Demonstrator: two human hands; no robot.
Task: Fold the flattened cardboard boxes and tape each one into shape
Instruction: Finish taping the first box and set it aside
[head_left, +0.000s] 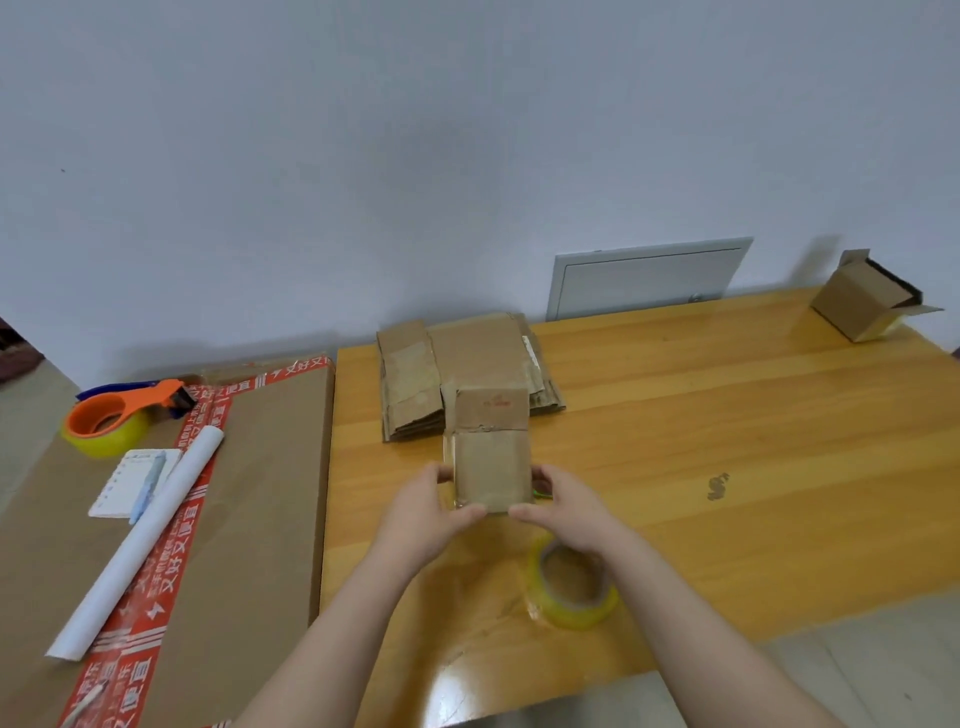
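A small brown cardboard box (491, 462) is held over the middle of the wooden table (701, 415), one flap standing up at its far side. My left hand (434, 509) grips its left side and my right hand (563, 512) grips its right side, thumbs on the near edge. Behind it lies a stack of flattened cardboard boxes (457, 374). A roll of clear yellowish tape (571, 587) rests on the table under my right wrist. A folded box (865, 296) lies on its side at the far right corner.
A large flat carton with red printed tape (249, 493) lies left of the table. On it sit an orange tape dispenser (117, 415), a white paper roll (145, 540), and a notepad with a blue pen (135, 480). A white wall panel (649, 275) stands behind the table.
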